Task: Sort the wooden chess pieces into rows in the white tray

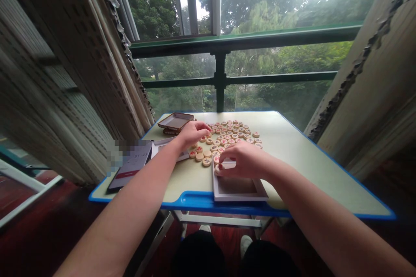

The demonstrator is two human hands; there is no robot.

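Many round wooden Chinese chess pieces (230, 128) with red or dark characters lie spread over the middle of the desk. At the left of the spread, my left hand (192, 133) has its fingertips closed at a piece, which they partly cover. My right hand (242, 158) is over a shallow open box (256, 198) with a pale rim at the desk's front edge. Its thumb and fingers pinch a Chinese chess piece (217, 170) at the box's left side. The visible part of the box floor is bare.
A second pale tray (158, 143) lies partly behind my left forearm. Stacked brown boxes (175, 121) stand at the back left. A tablet or phone (131, 169) rests at the left edge of the blue-edged desk (325, 173). A window with a green railing (220, 78) is beyond.
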